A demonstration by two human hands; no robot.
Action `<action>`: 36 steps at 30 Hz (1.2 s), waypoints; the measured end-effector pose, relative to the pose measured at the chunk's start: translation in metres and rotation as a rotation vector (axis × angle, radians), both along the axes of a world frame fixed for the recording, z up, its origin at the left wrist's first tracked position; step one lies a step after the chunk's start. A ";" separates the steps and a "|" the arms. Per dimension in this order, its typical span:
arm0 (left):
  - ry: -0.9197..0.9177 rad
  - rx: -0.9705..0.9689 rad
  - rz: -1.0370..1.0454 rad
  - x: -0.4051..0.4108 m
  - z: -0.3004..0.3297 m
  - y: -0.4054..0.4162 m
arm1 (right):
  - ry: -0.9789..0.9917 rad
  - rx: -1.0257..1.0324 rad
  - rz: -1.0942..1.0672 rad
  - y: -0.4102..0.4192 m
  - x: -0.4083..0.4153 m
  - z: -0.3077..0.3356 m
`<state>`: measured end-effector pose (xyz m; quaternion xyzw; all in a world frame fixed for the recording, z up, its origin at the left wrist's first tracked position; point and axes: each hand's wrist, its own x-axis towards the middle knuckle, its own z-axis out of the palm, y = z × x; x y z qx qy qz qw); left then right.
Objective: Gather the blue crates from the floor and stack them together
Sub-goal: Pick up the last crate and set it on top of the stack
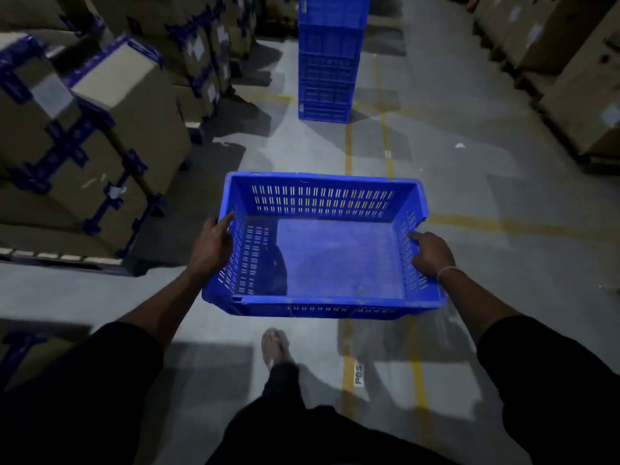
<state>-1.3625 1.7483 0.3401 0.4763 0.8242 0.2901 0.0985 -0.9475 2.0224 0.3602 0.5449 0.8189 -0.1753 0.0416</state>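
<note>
Blue crate [335, 260] — level, long axis left-right

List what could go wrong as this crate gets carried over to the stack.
1. The stack of blue crates is already tall; adding the carried crate high up might topple it.
2. The left hand and right hand grip only the side walls, so it could tilt or slip.
3. The crate hides the floor just ahead, a trip risk.

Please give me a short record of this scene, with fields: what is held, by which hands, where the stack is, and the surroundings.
held: empty blue crate
left hand: grips left wall
right hand: grips right wall
stack of blue crates: on the floor ahead
surroundings: cardboard boxes on both sides, yellow floor lines
</note>
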 end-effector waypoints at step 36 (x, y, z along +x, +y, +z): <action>0.166 -0.069 -0.071 -0.448 0.053 0.837 | 0.075 0.029 -0.059 0.813 -0.433 0.051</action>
